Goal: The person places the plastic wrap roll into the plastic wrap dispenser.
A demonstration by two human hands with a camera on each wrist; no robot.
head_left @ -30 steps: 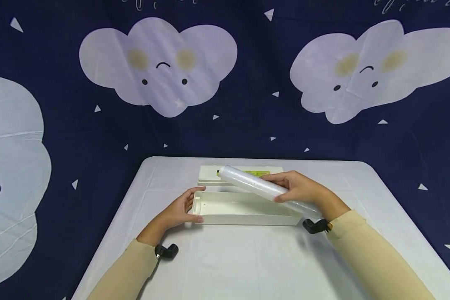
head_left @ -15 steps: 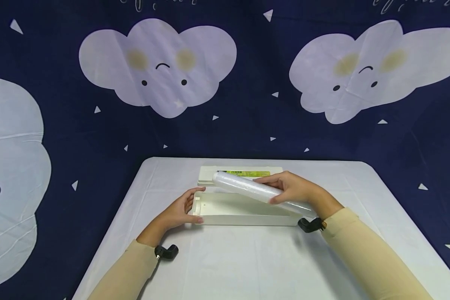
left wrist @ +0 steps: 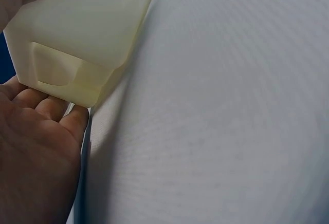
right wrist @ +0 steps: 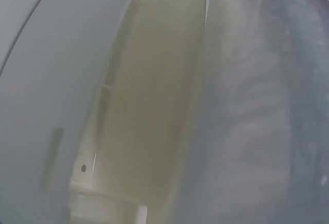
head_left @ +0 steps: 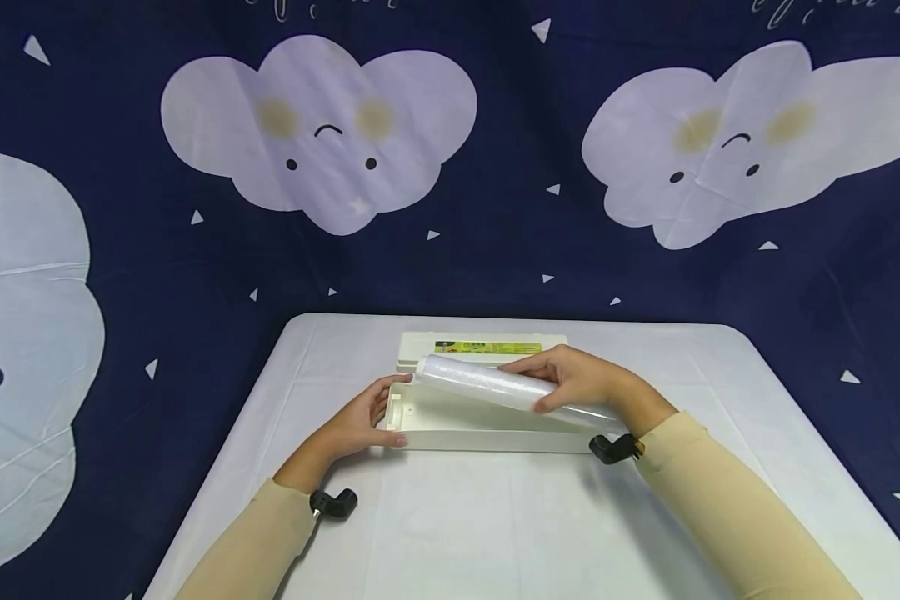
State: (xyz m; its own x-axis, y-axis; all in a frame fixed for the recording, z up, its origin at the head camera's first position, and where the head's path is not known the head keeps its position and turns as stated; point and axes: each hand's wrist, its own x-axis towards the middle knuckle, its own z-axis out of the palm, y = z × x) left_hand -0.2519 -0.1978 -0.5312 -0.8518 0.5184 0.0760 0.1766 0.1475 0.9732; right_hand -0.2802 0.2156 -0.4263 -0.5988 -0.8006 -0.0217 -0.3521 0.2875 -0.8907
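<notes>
A long, cream plastic box (head_left: 487, 441) lies open-topped on the table, also filling part of the left wrist view as a pale box end (left wrist: 77, 23). My left hand (head_left: 352, 427) holds its left end, thumb at the front corner and fingers at the end and back. A roll of cling film (head_left: 472, 382) hangs tilted over the box, left end higher. My right hand (head_left: 588, 379) grips the roll from above, right of its middle. In the right wrist view the film roll (right wrist: 252, 121) is beside the box's hollow inside (right wrist: 149, 100); the roll's right end is hidden by the wrist.
Behind the box lies a matching cream lid (head_left: 416, 346) with a yellow-green label (head_left: 487, 347). A white cloth covers the table (head_left: 495, 525). A dark blue curtain with clouds (head_left: 510, 250) hangs beyond the far edge. Each wrist carries a small black camera.
My right hand has brought the cling film roll left and lower, its left end now near the box's back left corner. The lid's label shows more fully. My left hand and the box stay put.
</notes>
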